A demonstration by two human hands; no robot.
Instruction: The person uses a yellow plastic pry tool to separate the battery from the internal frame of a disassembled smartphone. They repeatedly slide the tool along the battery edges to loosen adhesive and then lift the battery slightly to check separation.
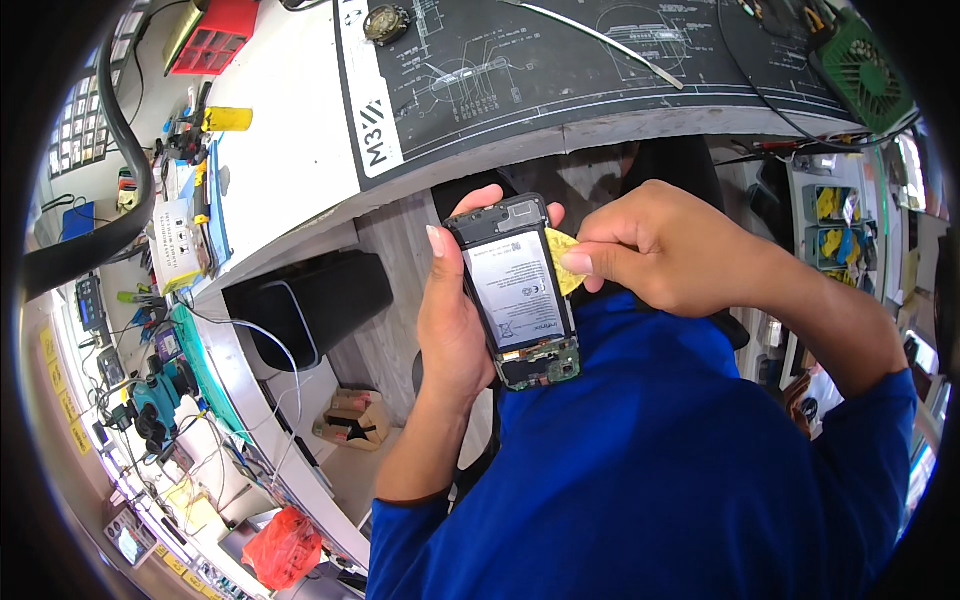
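Observation:
A smartphone with its back cover off [515, 285] lies tilted in my left hand [452, 318]. My left thumb rests along one long side, and fingertips show past the top and the other side. The silver-white battery [512, 290] fills the middle of the phone, with a green circuit board [545, 368] exposed at the lower end. Pinched between the thumb and fingers of my right hand [650, 250] is a thin yellow wedge-shaped piece [563, 258]. It sits against the phone's upper right edge; whether its tip goes into a gap is hidden.
Ahead is a white bench [290, 110] with a dark printed work mat [520, 80], holding a long metal strip tool [610, 42] and a round metal part [386, 25]. A green fan [862, 75] stands far right. A black bin [310, 305] and cardboard box [353, 418] are below left.

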